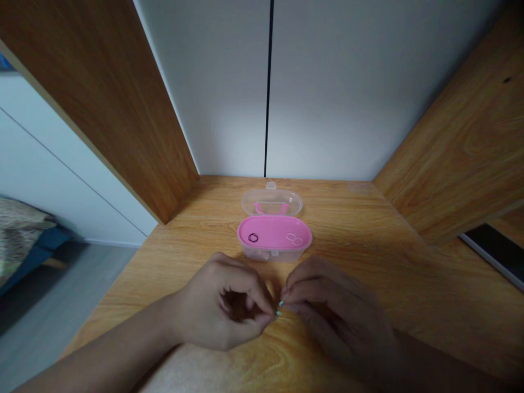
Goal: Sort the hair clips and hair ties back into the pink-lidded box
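Note:
My left hand and my right hand meet over the wooden desk, fingertips pinched together on a tiny light-green band stretched between them. Just beyond the hands stands a small oval box with a pink base, its clear lid folded back. Inside the box lie a black small band on the left and two pale rings on the right.
Wooden side panels rise at the left and the right of the desk, with a white wall behind. To the far left is the floor and part of a blue seat. A dark flat object lies at the right edge.

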The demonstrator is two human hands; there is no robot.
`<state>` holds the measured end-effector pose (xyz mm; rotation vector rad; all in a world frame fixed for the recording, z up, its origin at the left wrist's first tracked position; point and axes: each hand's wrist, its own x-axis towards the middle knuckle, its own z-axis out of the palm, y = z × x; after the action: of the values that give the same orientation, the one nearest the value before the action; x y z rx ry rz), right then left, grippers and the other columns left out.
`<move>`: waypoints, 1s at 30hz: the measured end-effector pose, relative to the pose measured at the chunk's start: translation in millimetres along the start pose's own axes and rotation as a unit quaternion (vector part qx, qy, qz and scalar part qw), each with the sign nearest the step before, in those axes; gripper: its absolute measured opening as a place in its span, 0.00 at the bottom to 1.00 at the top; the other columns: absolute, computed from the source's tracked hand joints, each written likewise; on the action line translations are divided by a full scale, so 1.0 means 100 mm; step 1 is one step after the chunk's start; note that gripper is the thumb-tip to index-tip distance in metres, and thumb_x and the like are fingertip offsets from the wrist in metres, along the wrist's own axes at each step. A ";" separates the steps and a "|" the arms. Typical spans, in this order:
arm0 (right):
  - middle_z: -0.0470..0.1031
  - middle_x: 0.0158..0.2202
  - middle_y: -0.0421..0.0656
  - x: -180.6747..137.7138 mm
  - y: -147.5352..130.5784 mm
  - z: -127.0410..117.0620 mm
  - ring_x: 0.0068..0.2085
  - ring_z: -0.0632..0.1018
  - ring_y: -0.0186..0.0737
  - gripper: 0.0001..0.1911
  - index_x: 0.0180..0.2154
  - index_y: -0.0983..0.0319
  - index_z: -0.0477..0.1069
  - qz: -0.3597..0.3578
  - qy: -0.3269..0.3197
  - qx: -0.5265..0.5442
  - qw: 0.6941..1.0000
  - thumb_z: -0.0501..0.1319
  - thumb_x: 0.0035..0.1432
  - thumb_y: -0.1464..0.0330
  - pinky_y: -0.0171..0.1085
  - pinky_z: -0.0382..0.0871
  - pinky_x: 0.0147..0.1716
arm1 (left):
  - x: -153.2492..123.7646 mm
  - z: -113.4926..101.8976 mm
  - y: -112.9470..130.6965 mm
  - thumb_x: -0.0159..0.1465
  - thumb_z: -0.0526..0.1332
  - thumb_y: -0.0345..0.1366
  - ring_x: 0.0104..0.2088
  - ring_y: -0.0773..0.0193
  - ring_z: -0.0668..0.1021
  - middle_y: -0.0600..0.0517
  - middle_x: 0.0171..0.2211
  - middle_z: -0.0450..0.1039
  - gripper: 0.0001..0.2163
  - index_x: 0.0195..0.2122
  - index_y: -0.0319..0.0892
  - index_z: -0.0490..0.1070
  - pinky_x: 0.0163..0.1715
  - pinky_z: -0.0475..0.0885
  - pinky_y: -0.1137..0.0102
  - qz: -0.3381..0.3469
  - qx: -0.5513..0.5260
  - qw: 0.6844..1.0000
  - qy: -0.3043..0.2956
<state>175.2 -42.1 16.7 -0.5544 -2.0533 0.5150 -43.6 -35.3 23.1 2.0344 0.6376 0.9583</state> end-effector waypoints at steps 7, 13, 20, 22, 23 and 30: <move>0.79 0.39 0.42 0.00 -0.01 -0.02 0.38 0.80 0.37 0.15 0.47 0.57 0.72 0.001 0.022 -0.007 1.000 0.59 0.63 0.78 0.35 0.78 0.36 | -0.01 0.03 -0.06 0.59 0.70 0.28 0.21 0.66 0.79 0.49 0.22 0.79 0.03 0.30 0.37 0.77 0.20 0.70 0.76 -0.010 0.008 0.999 0.049; 0.81 0.34 0.40 0.03 0.01 0.00 0.34 0.80 0.38 0.08 0.44 0.56 0.74 0.004 0.024 -0.027 0.999 0.63 0.65 0.73 0.37 0.78 0.34 | -0.02 -0.02 -0.07 0.60 0.71 0.28 0.21 0.68 0.79 0.50 0.23 0.80 0.05 0.30 0.37 0.75 0.21 0.71 0.77 0.028 0.040 0.998 0.049; 0.84 0.36 0.39 0.04 0.03 -0.02 0.35 0.81 0.39 0.08 0.44 0.55 0.73 -0.017 0.003 -0.073 0.997 0.64 0.64 0.73 0.39 0.79 0.35 | 0.01 -0.03 -0.04 0.61 0.71 0.28 0.24 0.66 0.82 0.50 0.25 0.82 0.04 0.31 0.37 0.77 0.23 0.73 0.77 0.014 0.017 0.999 0.025; 0.84 0.36 0.40 0.04 0.03 -0.02 0.36 0.81 0.38 0.09 0.44 0.57 0.74 -0.042 0.003 -0.077 0.996 0.64 0.63 0.75 0.38 0.79 0.37 | 0.01 -0.03 -0.04 0.61 0.70 0.28 0.24 0.66 0.81 0.50 0.25 0.82 0.04 0.31 0.37 0.77 0.23 0.72 0.77 0.013 0.019 0.999 0.029; 0.84 0.36 0.40 0.04 0.03 -0.02 0.36 0.81 0.38 0.09 0.44 0.58 0.74 -0.048 0.006 -0.079 0.996 0.64 0.63 0.75 0.37 0.79 0.38 | 0.02 -0.03 -0.05 0.62 0.70 0.29 0.23 0.66 0.81 0.50 0.25 0.82 0.04 0.31 0.37 0.77 0.23 0.72 0.77 0.014 0.020 0.999 0.032; 0.83 0.40 0.43 0.03 0.01 0.03 0.40 0.82 0.40 0.15 0.48 0.58 0.74 -0.020 0.015 -0.072 0.997 0.63 0.60 0.77 0.39 0.80 0.41 | 0.00 -0.02 -0.04 0.62 0.69 0.28 0.23 0.66 0.81 0.48 0.25 0.81 0.04 0.30 0.37 0.76 0.23 0.72 0.77 -0.001 0.027 0.998 0.060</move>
<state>171.3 -39.8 16.1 -0.6012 -2.0796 0.3363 -45.4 -31.7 20.4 2.0345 0.7367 1.0792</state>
